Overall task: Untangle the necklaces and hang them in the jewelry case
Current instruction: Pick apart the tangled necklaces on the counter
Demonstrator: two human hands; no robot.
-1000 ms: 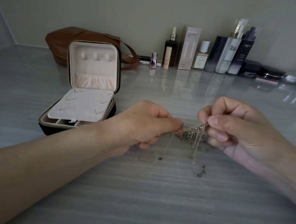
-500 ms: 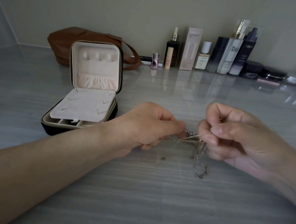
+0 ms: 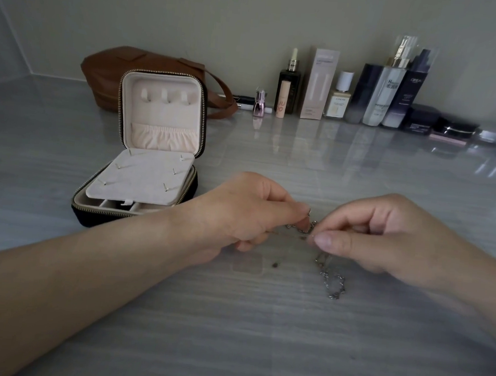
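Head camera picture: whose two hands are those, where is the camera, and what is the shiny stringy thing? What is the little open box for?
There is no machine here, just a person. The camera sits on the person's head and looks down, so you see their own arms reaching forward. The left hand and the right hand each pinch a tangle of thin silvery metal necklace chains. One end trails onto the grey streaked table. On the left stands a small black zip jewelry case with a cream lining, open, with its lid upright. The three little hooks in the lid are for hanging necklaces, and none hangs there yet. Behind the case lies a brown leather bag, and a row of cosmetic bottles and boxes lines the wall.
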